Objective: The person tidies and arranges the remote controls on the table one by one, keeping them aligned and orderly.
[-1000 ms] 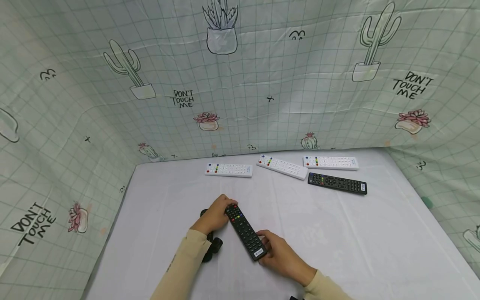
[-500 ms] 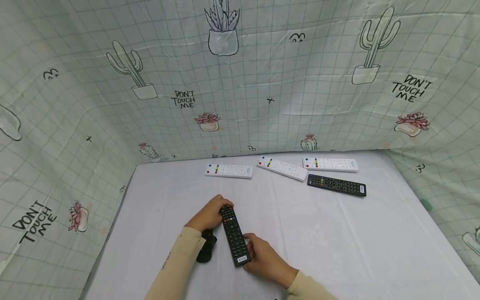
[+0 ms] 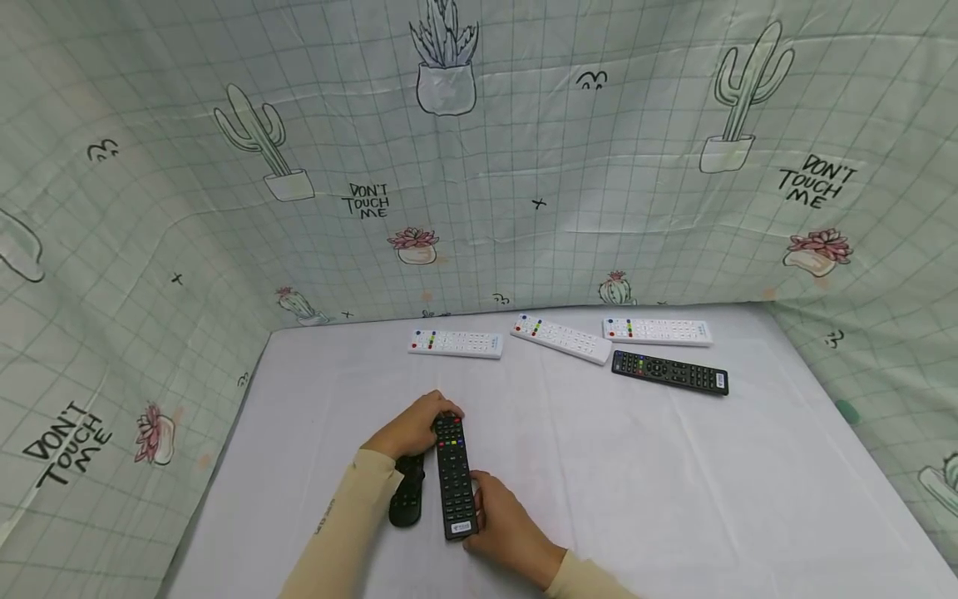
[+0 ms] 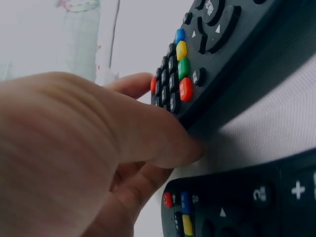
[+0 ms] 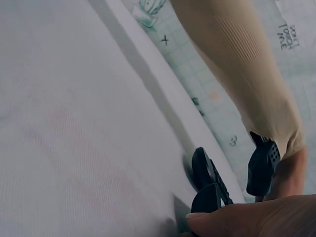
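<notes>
A long black remote control (image 3: 453, 478) with coloured buttons lies nearly lengthwise to me in the head view, a white label at its near end. My left hand (image 3: 410, 428) pinches the far end; the left wrist view shows thumb and finger at the corner of this remote control (image 4: 217, 74), and a shadow beneath it. At the near end my right hand (image 3: 505, 524) grips the right side, its thumb on the edge in the right wrist view. A second black remote control (image 3: 407, 499), with a rounded end, lies just left, partly hidden under my left wrist.
Along the back of the white table (image 3: 322, 391) lie three white remote controls: left (image 3: 456, 344), middle, slanted (image 3: 561, 339), and right (image 3: 659, 331). Another black remote control (image 3: 669, 372) lies in front of the right one. A cactus-print cloth (image 3: 509, 150) walls the back and sides.
Both hands have shifted left with the held remote control, the right hand farther. The remote control has turned from a slant to nearly lengthwise, closer beside the second black one.
</notes>
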`<state>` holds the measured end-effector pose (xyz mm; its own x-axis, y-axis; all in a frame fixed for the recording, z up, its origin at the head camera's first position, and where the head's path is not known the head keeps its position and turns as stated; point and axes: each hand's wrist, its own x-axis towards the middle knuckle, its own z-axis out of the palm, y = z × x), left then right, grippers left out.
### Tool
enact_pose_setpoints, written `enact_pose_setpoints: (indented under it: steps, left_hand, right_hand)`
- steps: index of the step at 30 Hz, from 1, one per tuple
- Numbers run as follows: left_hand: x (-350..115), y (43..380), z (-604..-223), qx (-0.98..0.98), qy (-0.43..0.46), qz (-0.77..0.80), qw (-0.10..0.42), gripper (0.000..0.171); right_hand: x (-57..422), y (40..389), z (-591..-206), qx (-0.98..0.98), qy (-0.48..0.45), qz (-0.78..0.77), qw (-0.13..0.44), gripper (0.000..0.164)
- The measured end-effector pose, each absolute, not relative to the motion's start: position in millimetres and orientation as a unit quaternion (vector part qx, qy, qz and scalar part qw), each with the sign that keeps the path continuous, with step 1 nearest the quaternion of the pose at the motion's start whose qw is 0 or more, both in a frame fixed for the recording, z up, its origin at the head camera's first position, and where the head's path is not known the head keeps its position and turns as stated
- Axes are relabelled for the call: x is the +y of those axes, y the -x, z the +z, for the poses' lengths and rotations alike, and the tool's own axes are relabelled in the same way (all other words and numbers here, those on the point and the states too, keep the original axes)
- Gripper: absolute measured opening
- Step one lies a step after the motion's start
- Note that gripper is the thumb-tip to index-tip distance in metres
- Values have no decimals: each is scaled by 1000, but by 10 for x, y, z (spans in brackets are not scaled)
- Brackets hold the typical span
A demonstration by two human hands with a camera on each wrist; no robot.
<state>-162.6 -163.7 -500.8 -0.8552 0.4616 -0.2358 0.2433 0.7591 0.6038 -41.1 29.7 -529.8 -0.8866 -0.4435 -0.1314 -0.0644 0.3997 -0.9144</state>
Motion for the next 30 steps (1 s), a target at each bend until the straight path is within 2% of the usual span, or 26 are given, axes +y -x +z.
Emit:
enact_pose_setpoints:
  steps: [20, 24, 30]
  left_hand:
    - [-1660, 1623, -4981, 919, -190, 278, 204, 59]
    - [-1648, 1621, -4977, 922, -194, 273, 193, 56]
    - [-1586, 1616, -4957, 930, -183, 276, 160, 45]
  right_hand:
    - [125, 357, -5279, 818, 156, -527, 172, 96]
    - [152, 350, -5280, 814, 158, -533, 169, 95]
    - [250, 360, -5270, 811, 153, -530, 195, 93]
